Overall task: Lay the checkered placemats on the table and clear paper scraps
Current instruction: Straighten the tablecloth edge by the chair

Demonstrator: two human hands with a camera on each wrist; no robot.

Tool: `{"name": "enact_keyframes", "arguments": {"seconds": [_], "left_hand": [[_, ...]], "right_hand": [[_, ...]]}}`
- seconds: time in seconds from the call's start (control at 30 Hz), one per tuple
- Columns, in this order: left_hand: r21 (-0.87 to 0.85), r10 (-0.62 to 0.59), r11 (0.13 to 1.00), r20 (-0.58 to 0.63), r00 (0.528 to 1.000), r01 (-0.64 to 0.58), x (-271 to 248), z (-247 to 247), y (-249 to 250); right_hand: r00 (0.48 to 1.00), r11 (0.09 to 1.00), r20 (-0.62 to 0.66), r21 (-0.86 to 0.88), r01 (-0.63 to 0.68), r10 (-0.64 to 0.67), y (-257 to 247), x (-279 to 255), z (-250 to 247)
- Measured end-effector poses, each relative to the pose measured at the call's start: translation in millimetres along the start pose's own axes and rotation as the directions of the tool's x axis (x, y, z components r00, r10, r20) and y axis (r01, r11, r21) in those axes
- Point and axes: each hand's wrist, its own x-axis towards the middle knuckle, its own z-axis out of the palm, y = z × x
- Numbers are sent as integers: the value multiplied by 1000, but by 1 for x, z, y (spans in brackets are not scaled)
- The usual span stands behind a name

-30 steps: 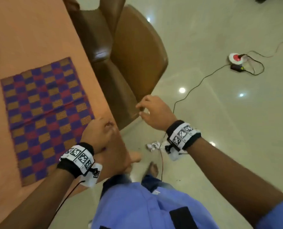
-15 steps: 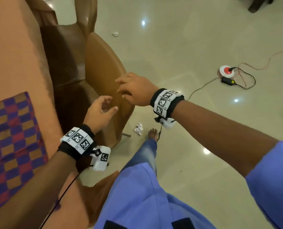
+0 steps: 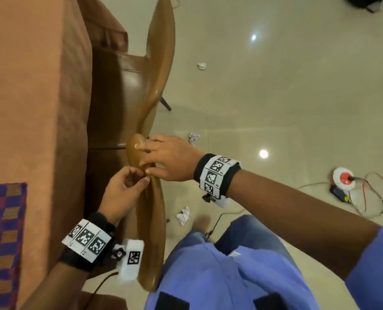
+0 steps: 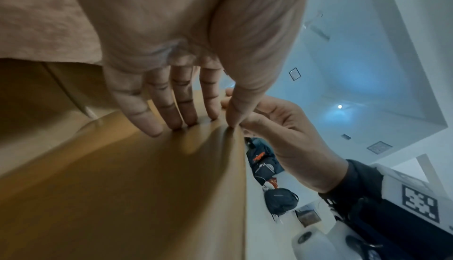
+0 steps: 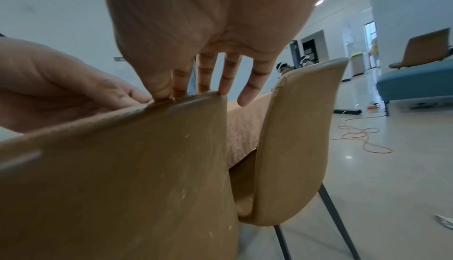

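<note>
A purple, red and gold checkered placemat [image 3: 2, 231] lies on the orange-clothed table [image 3: 29, 86] at the lower left. Three crumpled paper scraps lie on the floor: one far [image 3: 201, 66], one [image 3: 193, 137] just beyond my right hand, one [image 3: 183, 214] by my foot. Both hands hold the top edge of the near tan chair back [image 3: 152, 220]. My left hand [image 3: 127, 186] has its fingers on the seat side and its thumb on the edge [image 4: 196, 122]. My right hand [image 3: 163, 159] grips the edge from the floor side [image 5: 191, 93].
A second tan chair [image 3: 161, 52] stands just beyond, also against the table. A red-and-white socket [image 3: 342, 181] with an adapter and loose cables lies on the floor at the right. My bare foot [image 3: 202, 222] is beside the nearest scrap.
My view has swung right, off the table. My left hand left the table edge and took hold of the chair back's top, and my right hand closed on that same edge.
</note>
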Motion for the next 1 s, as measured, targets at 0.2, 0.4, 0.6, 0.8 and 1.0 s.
{"name": "enact_keyframes", "arguments": {"seconds": [0.2, 0.4, 0.6, 0.8, 1.0], "left_hand": [[334, 159, 938, -182, 970, -91, 75, -1, 74], [504, 160, 863, -252, 954, -11, 156, 23, 150], [454, -50, 871, -296, 954, 186, 235, 68, 226], [355, -177, 886, -335, 926, 298, 310, 65, 268], [267, -312, 899, -167, 935, 348, 375, 35, 296]], "right_hand": [[998, 999, 37, 27, 43, -44, 113, 49, -51], [966, 957, 157, -177, 230, -203, 250, 115, -116], [854, 884, 358, -137, 448, -377, 344, 183, -175], [692, 787, 534, -79, 612, -485, 403, 274, -204], [485, 774, 683, 191, 603, -546, 429, 341, -202]]}}
